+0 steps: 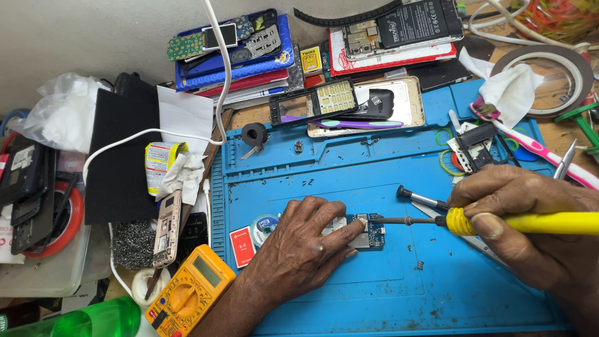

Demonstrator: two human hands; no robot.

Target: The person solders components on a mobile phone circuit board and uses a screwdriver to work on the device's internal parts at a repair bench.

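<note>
My left hand [299, 249] presses down on a small blue phone circuit board [369, 231] lying on the blue repair mat [374, 175]; the fingers cover most of the board's left part. My right hand [530, 231] grips a yellow-handled soldering iron [536, 223] whose dark tip reaches left to the board's top edge. A second thin metal tool [421, 198] also sticks out of my right hand, just above the iron.
A yellow multimeter [187, 290] lies at the mat's lower left, with a solder spool [264, 224] and red card beside my left hand. Phone frames, boards and books crowd the back. A pink toothbrush [543, 153], tape roll and tissue sit right; a green bottle is bottom left.
</note>
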